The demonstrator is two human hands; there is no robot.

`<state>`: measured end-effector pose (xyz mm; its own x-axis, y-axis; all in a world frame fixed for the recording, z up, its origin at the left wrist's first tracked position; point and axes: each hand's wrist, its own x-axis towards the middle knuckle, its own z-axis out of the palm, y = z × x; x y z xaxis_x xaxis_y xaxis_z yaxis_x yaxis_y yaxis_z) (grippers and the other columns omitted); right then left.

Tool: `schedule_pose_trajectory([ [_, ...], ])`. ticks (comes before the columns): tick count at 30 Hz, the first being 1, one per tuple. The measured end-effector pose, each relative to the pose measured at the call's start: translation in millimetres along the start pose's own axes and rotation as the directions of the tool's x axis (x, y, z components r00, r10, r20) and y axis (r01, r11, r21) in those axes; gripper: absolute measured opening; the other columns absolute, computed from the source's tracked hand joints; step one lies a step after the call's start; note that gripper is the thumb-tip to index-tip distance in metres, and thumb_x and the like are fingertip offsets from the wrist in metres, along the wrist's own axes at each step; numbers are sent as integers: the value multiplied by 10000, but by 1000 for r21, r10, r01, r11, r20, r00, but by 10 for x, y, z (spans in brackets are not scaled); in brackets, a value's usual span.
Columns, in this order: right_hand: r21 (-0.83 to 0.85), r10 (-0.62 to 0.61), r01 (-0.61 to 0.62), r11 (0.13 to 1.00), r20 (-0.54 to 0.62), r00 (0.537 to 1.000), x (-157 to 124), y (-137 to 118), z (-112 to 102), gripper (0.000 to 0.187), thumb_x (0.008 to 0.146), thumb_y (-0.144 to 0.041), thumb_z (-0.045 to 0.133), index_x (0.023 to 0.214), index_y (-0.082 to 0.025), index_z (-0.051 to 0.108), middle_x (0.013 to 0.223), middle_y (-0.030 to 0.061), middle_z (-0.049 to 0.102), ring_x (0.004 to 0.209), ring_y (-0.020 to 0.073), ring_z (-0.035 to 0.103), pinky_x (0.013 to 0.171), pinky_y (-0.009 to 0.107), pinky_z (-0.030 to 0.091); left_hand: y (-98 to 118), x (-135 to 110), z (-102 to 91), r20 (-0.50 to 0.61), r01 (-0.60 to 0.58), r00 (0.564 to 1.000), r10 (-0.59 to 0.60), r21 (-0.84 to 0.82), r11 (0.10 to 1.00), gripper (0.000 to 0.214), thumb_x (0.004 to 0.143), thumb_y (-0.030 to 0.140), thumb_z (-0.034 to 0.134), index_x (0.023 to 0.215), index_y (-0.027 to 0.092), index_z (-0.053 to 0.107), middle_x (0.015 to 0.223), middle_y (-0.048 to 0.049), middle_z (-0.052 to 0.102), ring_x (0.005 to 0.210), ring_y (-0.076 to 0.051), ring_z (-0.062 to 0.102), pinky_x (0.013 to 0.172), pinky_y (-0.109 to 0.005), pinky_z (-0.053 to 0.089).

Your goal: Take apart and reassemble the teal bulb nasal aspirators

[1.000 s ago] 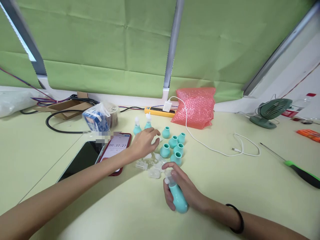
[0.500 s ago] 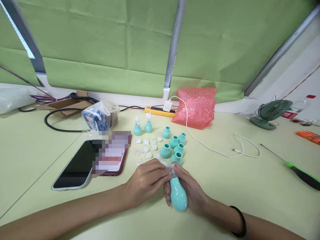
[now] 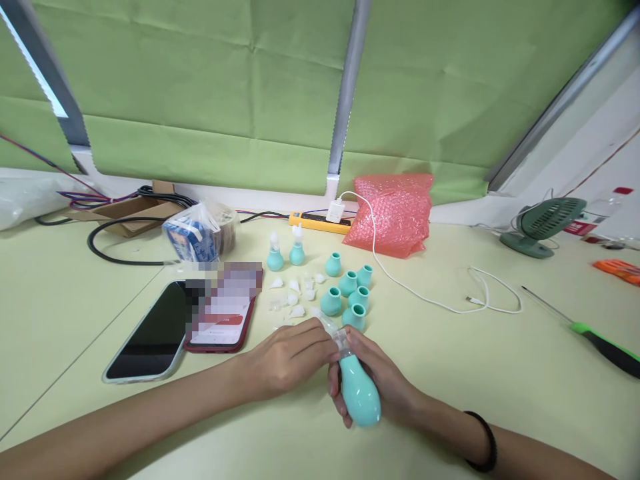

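My right hand [image 3: 383, 380] is wrapped round a glossy teal squeeze bulb [image 3: 361, 399], its rounded end tilted toward me. A clear plastic neck piece [image 3: 342, 341] sits at the bulb's narrow top. My left hand [image 3: 295, 353] closes its fingertips on that clear plastic; a whitish clear part sticks out beyond the fingers, and its exact shape is hard to make out. Just beyond my hands stand several open teal bulbs [image 3: 331, 302], mouths up. Small white and clear plastic pieces [image 3: 297, 311] lie left of them. Behind stand two teal bulbs [image 3: 275, 260] with clear and white tops fitted.
Two phones [image 3: 150, 333] lie at the left, partly overlapping. A bagged blue box [image 3: 190, 239], a yellow power strip [image 3: 315, 223] and a pink bubble-wrap pouch [image 3: 390, 217] line the back. A white cable [image 3: 425, 300], green fan [image 3: 545, 223] and screwdriver [image 3: 595, 343] are at right.
The held bulb has shifted slightly right and toward me. My left fingers have curled closer over the clear plastic at its neck. Other things stay put.
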<state>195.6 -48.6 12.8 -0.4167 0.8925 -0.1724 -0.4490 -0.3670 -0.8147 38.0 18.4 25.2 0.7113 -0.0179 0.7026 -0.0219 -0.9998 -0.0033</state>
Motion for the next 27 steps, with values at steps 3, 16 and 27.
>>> schedule_pose_trajectory([
  [3, -27, -11, 11, 1000, -3, 1000, 4, 10, -21, 304, 804, -501, 376, 778, -204, 320, 571, 6, 606, 385, 130, 554, 329, 234, 449, 19, 51, -71, 122, 19, 992, -24, 44, 999, 111, 791, 37, 445, 880, 58, 509, 740, -88, 576, 694, -170, 490, 578, -276, 455],
  [16, -44, -84, 81, 996, -53, 995, 24, 1, -68, 263, 840, -449, 337, 782, -192, 351, 482, -21, 551, 334, 112, 502, 289, 197, 398, 127, 231, -181, 420, 707, 705, -572, -349, 614, 152, 894, 226, 227, 816, 179, 349, 560, 33, 509, 487, -88, 449, 498, -196, 379],
  [27, -208, -120, 117, 971, -1, 993, 14, 10, -72, 368, 706, -467, 526, 623, -110, 502, 476, 30, 560, 381, 81, 470, 377, 188, 351, -345, 58, -138, 264, 540, 797, -544, 95, 836, 165, 773, 90, 440, 705, 127, 586, 665, -56, 608, 677, -162, 538, 585, -236, 407],
])
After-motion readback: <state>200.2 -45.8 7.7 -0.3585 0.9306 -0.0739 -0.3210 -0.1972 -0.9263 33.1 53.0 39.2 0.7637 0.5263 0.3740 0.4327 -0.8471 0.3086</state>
